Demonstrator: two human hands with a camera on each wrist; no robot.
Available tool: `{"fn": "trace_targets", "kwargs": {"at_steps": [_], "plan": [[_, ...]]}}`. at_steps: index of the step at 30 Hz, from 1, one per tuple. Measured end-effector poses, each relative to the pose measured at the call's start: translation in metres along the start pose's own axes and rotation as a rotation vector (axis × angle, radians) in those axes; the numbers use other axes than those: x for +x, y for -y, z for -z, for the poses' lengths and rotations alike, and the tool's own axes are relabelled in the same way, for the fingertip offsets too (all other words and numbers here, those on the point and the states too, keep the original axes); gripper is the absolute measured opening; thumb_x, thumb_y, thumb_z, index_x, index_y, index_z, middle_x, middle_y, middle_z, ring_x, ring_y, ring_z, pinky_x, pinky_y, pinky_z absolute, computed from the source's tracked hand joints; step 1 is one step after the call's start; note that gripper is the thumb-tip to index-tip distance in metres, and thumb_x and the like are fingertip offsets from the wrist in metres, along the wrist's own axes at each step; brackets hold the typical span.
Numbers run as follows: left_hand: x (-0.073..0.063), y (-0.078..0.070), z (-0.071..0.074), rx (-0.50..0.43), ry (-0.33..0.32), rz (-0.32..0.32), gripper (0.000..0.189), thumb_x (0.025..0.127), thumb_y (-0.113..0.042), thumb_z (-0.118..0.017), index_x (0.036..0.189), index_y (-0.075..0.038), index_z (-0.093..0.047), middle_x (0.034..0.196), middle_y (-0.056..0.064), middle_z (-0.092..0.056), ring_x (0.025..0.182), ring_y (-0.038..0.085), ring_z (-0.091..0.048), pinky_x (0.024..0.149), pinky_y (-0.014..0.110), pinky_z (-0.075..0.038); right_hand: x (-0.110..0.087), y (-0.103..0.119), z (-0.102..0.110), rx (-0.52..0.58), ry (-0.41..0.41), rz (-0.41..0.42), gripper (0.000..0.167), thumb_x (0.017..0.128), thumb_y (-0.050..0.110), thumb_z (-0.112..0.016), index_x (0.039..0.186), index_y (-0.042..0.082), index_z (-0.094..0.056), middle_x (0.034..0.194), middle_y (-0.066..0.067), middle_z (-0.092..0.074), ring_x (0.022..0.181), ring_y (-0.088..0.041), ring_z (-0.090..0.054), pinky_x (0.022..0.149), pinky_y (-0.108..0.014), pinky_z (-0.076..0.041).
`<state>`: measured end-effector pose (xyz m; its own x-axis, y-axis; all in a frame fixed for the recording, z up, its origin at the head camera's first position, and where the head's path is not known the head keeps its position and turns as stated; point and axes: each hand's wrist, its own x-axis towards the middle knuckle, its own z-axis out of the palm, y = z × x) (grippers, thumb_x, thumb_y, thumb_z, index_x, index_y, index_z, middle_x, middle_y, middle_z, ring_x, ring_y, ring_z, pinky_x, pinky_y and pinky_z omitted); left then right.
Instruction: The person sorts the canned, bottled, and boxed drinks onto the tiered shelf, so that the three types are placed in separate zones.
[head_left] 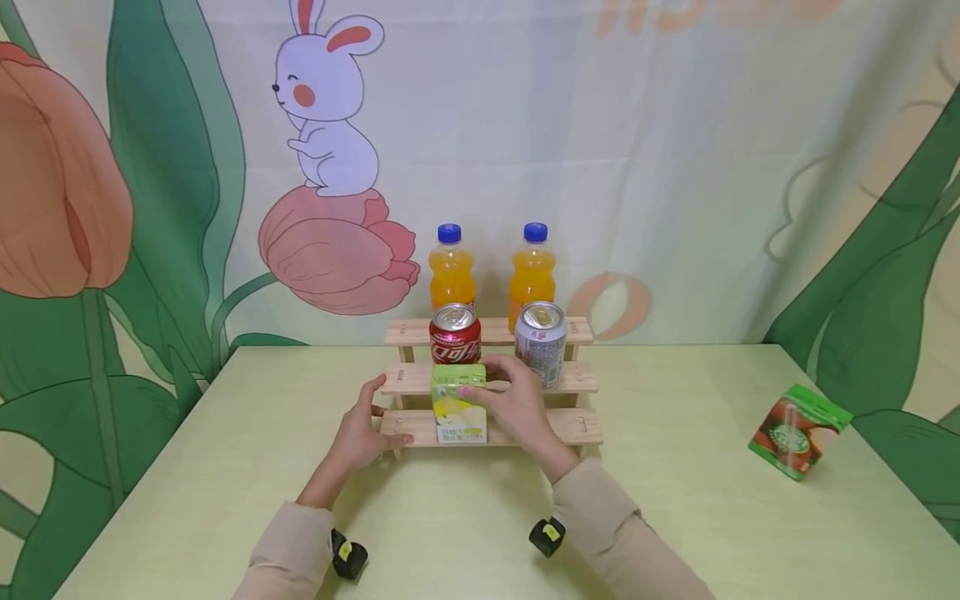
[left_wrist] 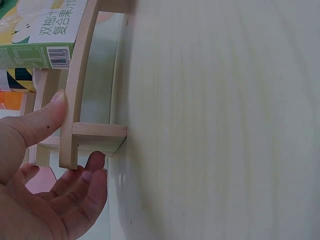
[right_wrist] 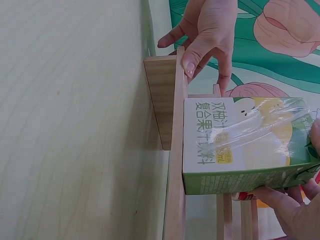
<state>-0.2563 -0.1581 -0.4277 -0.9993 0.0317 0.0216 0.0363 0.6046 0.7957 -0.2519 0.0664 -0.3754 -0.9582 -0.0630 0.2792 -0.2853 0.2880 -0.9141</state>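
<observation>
A green, white and yellow juice carton (head_left: 461,412) stands upright on the lowest step of a wooden three-step rack (head_left: 570,427). My right hand (head_left: 519,404) grips the carton near its top; in the right wrist view its fingers (right_wrist: 280,200) are at the carton's upper end. At the rack's left end, my left hand (head_left: 360,433) holds the lowest board, with the thumb (left_wrist: 52,112) on its upper face and the fingers curled around the end. Behind the carton, a red cola can (head_left: 455,335) and a silver can (head_left: 542,350) stand on the middle step.
Two orange drink bottles (head_left: 452,271) with blue caps stand on the top step. A green and red-brown carton (head_left: 797,433) sits at the right of the pale table (head_left: 675,517). A printed curtain (head_left: 540,150) hangs behind.
</observation>
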Motion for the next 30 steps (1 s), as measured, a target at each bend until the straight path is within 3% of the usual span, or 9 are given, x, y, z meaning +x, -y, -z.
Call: {"fn": "trace_targets", "kwargs": {"at_steps": [5,18,24,30], "plan": [[0.001,0.000,0.001,0.000,0.005,0.004,0.096,0.070,-0.011,-0.079,0.143,-0.012,-0.017,0.117,0.024,-0.048,0.099,0.032,-0.049,0.074,0.039,-0.043,0.000,-0.002,-0.001,0.017,-0.010,0.044,0.046,0.069,0.016,-0.079,0.107,-0.001,-0.059,0.099,-0.011,-0.057,0.088,-0.027,-0.059,0.072,-0.027,-0.050],[0.001,-0.002,0.000,0.004,0.013,0.009,0.095,0.071,-0.009,-0.078,0.143,-0.012,-0.017,0.117,0.025,-0.048,0.098,0.032,-0.050,0.074,0.038,-0.043,-0.005,-0.001,0.014,0.073,0.070,-0.019,0.056,0.072,0.013,-0.078,0.121,0.001,-0.054,0.118,-0.011,-0.055,0.104,-0.028,-0.054,0.083,-0.031,-0.046],[0.001,0.000,0.000,0.014,0.010,0.006,0.095,0.070,-0.010,-0.079,0.143,-0.013,-0.017,0.117,0.024,-0.049,0.098,0.032,-0.050,0.074,0.038,-0.043,-0.011,0.002,0.025,0.073,0.093,-0.011,0.050,0.074,0.006,-0.074,0.119,-0.001,-0.054,0.115,-0.016,-0.056,0.104,-0.031,-0.055,0.084,-0.032,-0.046],[0.000,0.000,0.000,0.019,0.010,-0.004,0.096,0.070,-0.011,-0.079,0.143,-0.012,-0.017,0.116,0.025,-0.049,0.098,0.032,-0.050,0.074,0.039,-0.043,-0.017,0.002,0.032,0.030,0.078,0.001,0.045,0.074,0.004,-0.074,0.115,0.002,-0.059,0.108,-0.011,-0.060,0.099,-0.025,-0.058,0.082,-0.031,-0.047]]}}
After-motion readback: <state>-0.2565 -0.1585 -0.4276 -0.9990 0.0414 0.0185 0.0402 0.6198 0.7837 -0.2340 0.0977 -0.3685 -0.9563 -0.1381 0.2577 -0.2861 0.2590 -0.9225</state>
